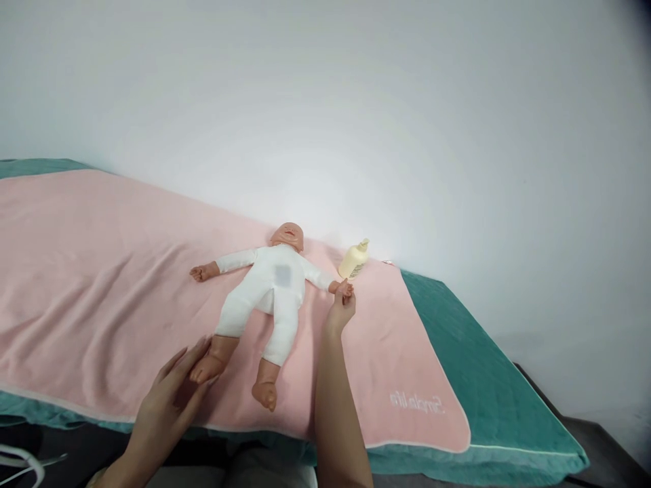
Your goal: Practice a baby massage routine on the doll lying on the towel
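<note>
A baby doll (277,278) with a white cloth body lies on its back on a pink blanket (376,366), head toward the wall and arms spread. At the lower left, my left hand (175,386) is closed around one foot of the doll, fingers along one side and thumb along the other. My right hand (342,312) reaches up past the doll's side and pinches the doll's hand (346,289) between thumb and fingers. Just beyond it, a pale yellow pump bottle (353,259) leans at a tilt. The doll's other arm and leg rest on the blanket, untouched.
Beneath the blanket is a green padded bed (472,352), its front edge close to me. A white wall (325,122) rises directly behind. Folds run through the blanket's left half (102,325). Part of a white curved object (23,461) shows at the lower left.
</note>
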Tool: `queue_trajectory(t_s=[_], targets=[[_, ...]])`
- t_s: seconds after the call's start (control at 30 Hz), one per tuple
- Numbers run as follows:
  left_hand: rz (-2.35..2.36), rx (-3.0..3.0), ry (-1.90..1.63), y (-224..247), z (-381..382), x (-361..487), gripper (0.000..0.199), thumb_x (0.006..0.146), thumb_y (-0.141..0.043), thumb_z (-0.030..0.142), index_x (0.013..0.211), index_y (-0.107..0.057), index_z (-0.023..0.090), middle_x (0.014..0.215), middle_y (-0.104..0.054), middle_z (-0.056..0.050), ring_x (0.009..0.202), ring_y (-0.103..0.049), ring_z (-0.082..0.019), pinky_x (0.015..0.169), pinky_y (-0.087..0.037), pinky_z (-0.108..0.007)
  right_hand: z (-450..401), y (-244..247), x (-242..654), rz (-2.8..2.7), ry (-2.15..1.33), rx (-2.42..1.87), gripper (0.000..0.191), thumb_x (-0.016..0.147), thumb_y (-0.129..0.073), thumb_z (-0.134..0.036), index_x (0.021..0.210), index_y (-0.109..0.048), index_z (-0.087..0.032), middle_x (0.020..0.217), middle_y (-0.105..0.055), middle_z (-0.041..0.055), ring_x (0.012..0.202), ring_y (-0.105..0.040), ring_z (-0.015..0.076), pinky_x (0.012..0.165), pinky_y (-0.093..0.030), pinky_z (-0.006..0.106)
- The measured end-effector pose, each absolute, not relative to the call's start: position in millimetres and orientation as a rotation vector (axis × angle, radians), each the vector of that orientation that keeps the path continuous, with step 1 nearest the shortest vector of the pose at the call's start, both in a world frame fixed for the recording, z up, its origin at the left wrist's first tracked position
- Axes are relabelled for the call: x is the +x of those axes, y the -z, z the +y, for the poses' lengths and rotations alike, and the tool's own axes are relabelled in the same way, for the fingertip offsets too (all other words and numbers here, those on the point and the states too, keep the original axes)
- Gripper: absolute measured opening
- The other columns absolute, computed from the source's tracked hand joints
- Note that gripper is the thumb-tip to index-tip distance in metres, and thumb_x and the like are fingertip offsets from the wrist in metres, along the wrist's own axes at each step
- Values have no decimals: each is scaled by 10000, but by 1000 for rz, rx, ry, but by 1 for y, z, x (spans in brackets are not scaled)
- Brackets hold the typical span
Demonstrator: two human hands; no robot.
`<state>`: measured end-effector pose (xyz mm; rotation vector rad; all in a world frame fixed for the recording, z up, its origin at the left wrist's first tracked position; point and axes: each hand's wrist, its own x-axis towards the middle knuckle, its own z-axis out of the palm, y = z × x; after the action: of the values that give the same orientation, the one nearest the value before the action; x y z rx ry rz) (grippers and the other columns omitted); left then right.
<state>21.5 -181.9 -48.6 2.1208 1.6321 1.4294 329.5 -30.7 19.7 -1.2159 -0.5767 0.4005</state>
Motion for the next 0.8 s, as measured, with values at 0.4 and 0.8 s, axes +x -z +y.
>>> queue_trajectory(t_s=[0.4, 0.8], targets=[[1592, 1535, -1484, -22, -111, 73, 595, 902, -574, 505, 1425, -547, 223, 1402, -630, -84, 1268, -612, -299, 1041, -528, -434, -33, -25, 276, -1493, -203, -1095, 345, 909, -548, -271, 1196, -732, -215, 1238, -722, 94, 1217, -640, 226, 1099, -480, 430], [1462, 1568, -1554, -37, -76, 83, 588, 896, -578, 457, 1418, -550, 190, 1407, -625, -87, 1299, -588, -270, 1067, -496, -398, -23, -15, 276, -1877, -48, -1139, 393, 869, -547, -71, 1170, -754, -217, 1204, -744, 67, 1194, -658, 193, 1108, -481, 369]])
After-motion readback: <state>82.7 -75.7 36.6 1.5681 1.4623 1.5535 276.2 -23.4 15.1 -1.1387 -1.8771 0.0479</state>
